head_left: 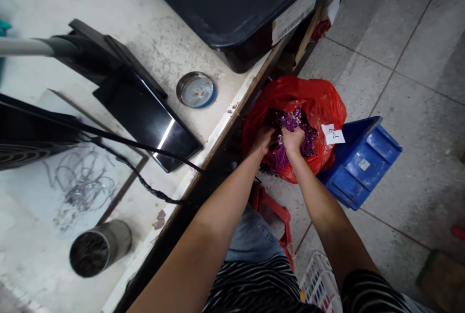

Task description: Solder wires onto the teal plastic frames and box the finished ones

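A red plastic bag (329,97) stands with its mouth spread beside the workbench. Inside it lie many thin purple wires (279,155) with small shiny ends. My right hand (293,139) is closed around a bunch of these wires, whose ends stick up above the fist. Close by, at the left inner side of the bag, my left hand (264,139) has its fingers curled next to the wires. What those fingers hold is hidden. A white paper tag (333,134) with a handwritten number lies on the bag's right rim.
A blue plastic bin (363,163) sits tilted right of the bag. A red stool (281,213) is below. On the white workbench (152,37) are a large black tray (240,3), a round tin (196,91), a black glossy panel (152,119), a metal cup (101,247) and clear loops.
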Available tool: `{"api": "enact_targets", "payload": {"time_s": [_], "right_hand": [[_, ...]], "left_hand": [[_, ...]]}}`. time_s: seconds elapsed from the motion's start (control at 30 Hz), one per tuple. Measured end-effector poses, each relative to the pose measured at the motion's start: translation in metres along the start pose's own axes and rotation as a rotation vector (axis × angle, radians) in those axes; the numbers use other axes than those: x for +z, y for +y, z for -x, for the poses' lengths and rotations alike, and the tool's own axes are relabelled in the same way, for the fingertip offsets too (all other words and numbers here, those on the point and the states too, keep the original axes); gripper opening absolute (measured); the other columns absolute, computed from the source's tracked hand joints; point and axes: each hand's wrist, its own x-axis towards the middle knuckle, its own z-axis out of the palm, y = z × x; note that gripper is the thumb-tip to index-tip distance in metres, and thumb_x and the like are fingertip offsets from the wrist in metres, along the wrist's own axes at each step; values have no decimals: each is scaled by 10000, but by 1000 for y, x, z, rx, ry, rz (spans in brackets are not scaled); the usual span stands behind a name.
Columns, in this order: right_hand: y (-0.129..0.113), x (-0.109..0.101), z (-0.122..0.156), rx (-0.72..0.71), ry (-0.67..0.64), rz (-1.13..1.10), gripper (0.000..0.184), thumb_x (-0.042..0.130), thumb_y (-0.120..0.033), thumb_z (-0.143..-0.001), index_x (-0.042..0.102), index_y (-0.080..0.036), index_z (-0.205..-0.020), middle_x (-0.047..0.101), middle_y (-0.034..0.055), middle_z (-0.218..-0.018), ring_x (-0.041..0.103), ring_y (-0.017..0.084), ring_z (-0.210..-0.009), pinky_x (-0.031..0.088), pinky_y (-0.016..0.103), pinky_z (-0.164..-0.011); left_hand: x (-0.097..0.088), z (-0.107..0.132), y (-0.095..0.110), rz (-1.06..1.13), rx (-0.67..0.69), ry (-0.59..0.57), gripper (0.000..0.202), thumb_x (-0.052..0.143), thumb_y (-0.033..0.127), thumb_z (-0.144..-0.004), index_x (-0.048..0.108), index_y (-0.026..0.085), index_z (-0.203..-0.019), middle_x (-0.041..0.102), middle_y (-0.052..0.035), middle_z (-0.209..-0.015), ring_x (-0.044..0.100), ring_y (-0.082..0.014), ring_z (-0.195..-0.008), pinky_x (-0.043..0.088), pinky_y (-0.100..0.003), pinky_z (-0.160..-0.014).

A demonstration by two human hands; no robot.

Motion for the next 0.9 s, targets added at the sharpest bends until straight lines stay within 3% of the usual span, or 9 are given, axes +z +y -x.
{"api": "enact_targets", "payload": {"time_s": [0.17, 0.3, 0.6, 0.9], "right_hand": [[0, 1, 5, -36, -4, 7, 207, 636, -328, -719, 724, -167, -815, 760, 95, -823, 702, 248, -803, 521, 337, -772], [1, 2, 6, -39, 7, 27, 189, 654, -325, -707, 705, -157, -776, 750, 133, -821, 700, 277, -839, 520, 368, -802], [8, 8, -5, -24, 26, -38, 205, 632, -321, -710, 714, -157, -800, 759, 128, -846, 706, 277, -824, 534, 380, -795], [13, 8, -4, -51, 21, -164, 184, 641, -308, -706, 709, -159, -789, 763, 84, -831, 703, 229, -769, 535, 342, -778]], "left_hand": [[-3, 0, 2, 30, 4, -46, 129, 618, 82, -778, 525, 164, -740, 606, 37, -617, 573, -75, -523, 457, -184, -561], [-5, -4, -2, 49, 11, -63, 150, 659, 84, -768, 536, 170, -770, 575, 56, -579, 539, -70, -489, 426, -178, -537], [-13, -11, -8, 122, -22, -125, 253, 733, 57, -674, 571, 174, -829, 657, 27, -745, 622, -91, -666, 503, -237, -740], [-9, -11, -11, 95, 11, -76, 253, 699, 29, -667, 520, 178, -764, 603, 52, -653, 577, -74, -578, 460, -189, -621]]}}
